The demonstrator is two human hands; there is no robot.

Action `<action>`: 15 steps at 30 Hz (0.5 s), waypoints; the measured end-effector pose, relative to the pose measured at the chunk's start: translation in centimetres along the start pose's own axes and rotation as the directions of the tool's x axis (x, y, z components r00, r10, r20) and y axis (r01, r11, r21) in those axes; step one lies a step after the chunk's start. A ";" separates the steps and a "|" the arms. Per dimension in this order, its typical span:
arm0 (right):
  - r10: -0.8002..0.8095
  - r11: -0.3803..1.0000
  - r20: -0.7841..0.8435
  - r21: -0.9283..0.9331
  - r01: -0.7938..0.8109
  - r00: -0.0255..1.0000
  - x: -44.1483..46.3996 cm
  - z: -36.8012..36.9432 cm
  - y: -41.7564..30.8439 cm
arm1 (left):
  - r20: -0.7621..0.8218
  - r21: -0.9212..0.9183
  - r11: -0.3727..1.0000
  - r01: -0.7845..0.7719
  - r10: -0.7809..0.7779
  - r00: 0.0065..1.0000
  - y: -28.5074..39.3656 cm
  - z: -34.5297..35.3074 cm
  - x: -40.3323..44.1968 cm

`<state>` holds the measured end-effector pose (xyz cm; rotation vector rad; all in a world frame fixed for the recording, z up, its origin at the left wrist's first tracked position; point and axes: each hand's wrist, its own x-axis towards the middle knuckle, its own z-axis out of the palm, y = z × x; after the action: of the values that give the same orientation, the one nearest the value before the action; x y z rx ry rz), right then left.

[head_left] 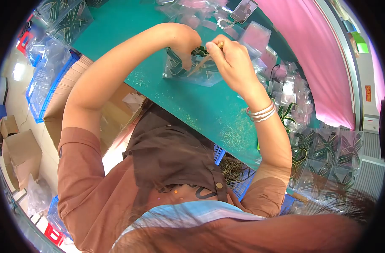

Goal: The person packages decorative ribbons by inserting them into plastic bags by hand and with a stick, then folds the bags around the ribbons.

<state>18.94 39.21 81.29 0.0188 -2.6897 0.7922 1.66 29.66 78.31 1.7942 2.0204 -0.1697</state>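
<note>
My right hand [232,59] is closed round a thin tan stick [199,65], which slants down to the left with its lower end over a clear plastic bag [209,79]. Close beside it, my left hand [186,42] is bent over the same bag, thumb pointing down and the other fingers curled out of sight. Dark green looped material [199,51] shows between the two hands, and more dark green shows through the plastic. What the left fingers grip is hidden.
The green table [180,103] carries yellowish specks. A phone [244,10] stands at its far side, near a pile of clear bags [287,86]. Bagged dark green loops [323,160] lie at the right. A cardboard box [116,109] and a blue crate [53,84] stand left.
</note>
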 end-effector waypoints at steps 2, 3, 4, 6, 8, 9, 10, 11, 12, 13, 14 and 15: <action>0.046 0.998 0.003 0.047 -0.046 0.999 0.2 0.1 0.0 | -0.015 0.003 1.000 -0.018 0.018 1.000 0.3 -0.2 -0.1; 0.048 0.998 0.000 0.042 -0.048 0.999 0.2 -0.3 -0.1 | 0.004 -0.018 1.000 0.001 -0.001 1.000 0.4 -0.5 -0.2; -0.006 1.000 -0.035 0.016 0.007 0.999 0.1 -0.8 -0.3 | 0.025 -0.038 0.999 0.023 -0.022 0.999 0.6 -0.7 -0.5; -0.056 0.998 -0.066 -0.009 0.056 0.996 -0.3 -1.3 -0.2 | 0.016 -0.031 0.999 0.022 -0.021 1.000 0.5 -0.6 -0.4; 0.077 0.997 -0.047 0.006 -0.077 0.996 -0.7 -1.6 0.1 | 0.008 -0.029 0.999 0.023 -0.023 1.000 0.7 -0.6 -0.7; 0.080 0.997 -0.047 0.006 -0.079 0.996 -0.9 -1.1 0.4 | 0.022 -0.036 0.999 0.040 -0.039 0.999 0.9 -0.9 -0.8; 0.066 0.998 -0.018 -0.006 -0.067 0.998 -1.3 -0.2 1.1 | 0.035 -0.043 0.998 0.056 -0.054 0.998 1.1 -1.0 -0.9; 0.054 0.998 0.011 -0.018 -0.054 0.998 -1.7 0.6 1.7 | 0.036 -0.042 0.998 0.053 -0.051 0.998 1.0 -0.9 -0.7; 0.038 0.998 0.011 -0.053 -0.037 0.999 -1.8 1.0 2.3 | 0.025 -0.031 0.998 0.050 -0.049 0.998 0.7 -0.7 -0.4; 0.035 0.998 0.010 -0.055 -0.034 0.999 -1.8 0.7 2.1 | 0.013 -0.019 0.999 0.050 -0.050 0.999 0.6 -0.7 -0.3; -0.010 0.997 -0.032 -0.076 0.008 0.999 -1.7 0.1 1.8 | 0.012 -0.018 0.998 0.054 -0.054 0.998 0.5 -0.6 -0.3; -0.053 0.994 -0.074 -0.097 0.046 0.996 -1.8 -0.4 1.5 | 0.009 -0.019 0.999 0.040 -0.040 0.999 0.5 -0.6 -0.4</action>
<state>20.58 40.58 80.29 0.0313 -2.6405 0.6366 1.99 29.62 79.06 1.7391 2.0463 -0.1694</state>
